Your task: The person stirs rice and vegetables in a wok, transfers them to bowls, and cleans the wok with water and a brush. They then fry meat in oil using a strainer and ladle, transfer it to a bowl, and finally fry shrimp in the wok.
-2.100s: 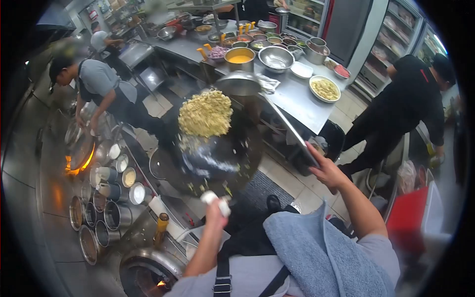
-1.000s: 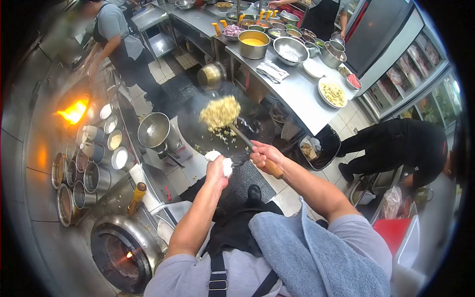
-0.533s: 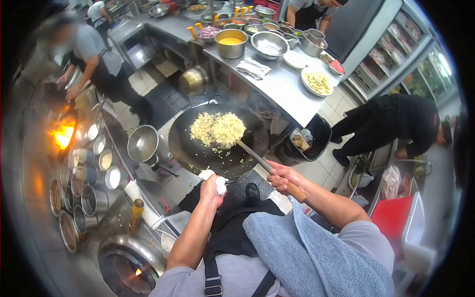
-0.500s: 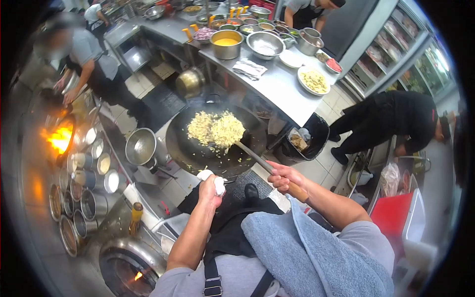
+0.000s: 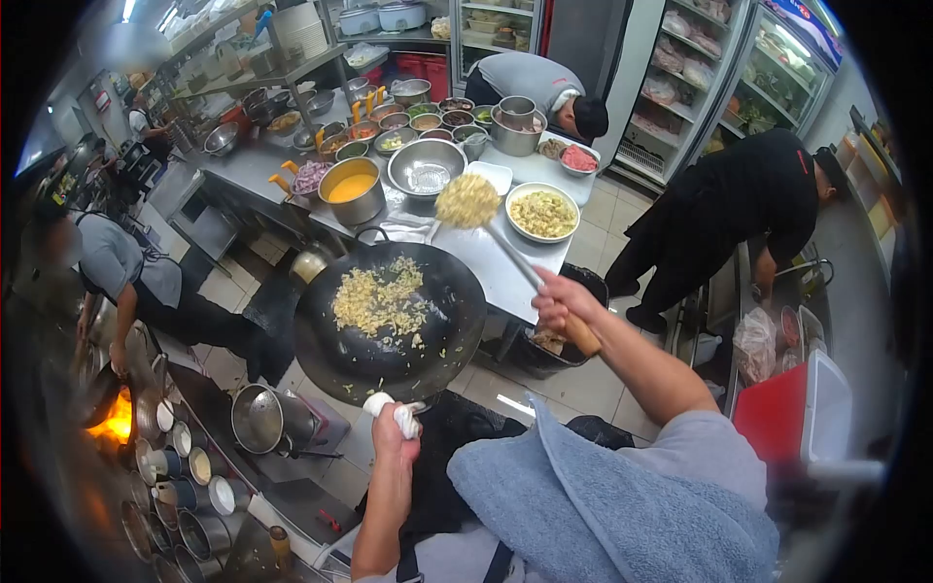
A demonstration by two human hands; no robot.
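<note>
My left hand point(image 5: 397, 432) is closed on a white cloth point(image 5: 394, 413) wrapped round the handle of a large dark wok point(image 5: 437, 321). Loose fried rice point(image 5: 377, 299) lies in the wok, with bits scattered on its inner wall. My right hand point(image 5: 567, 301) grips the wooden handle of a metal ladle point(image 5: 515, 253), whose head is heaped with rice point(image 5: 467, 201). The ladle head is raised beyond the wok, over the steel table. A white bowl of rice point(image 5: 542, 214) stands just right of it. Beside the bowl is a white plate point(image 5: 491, 175).
On the steel table point(image 5: 486, 260) stand a pot of yellow liquid point(image 5: 352, 191), a steel bowl point(image 5: 428, 167) and several ingredient bowls. One person point(image 5: 530, 83) bends behind it, another point(image 5: 734, 219) at right. At left a person point(image 5: 121, 262) works by a flame point(image 5: 115, 420). A bin point(image 5: 544, 355) is below.
The wok has moved towards the steel table and tilted. My right hand has lifted the ladle, loaded with rice, out of the wok to near the white bowl. The view has shifted too.
</note>
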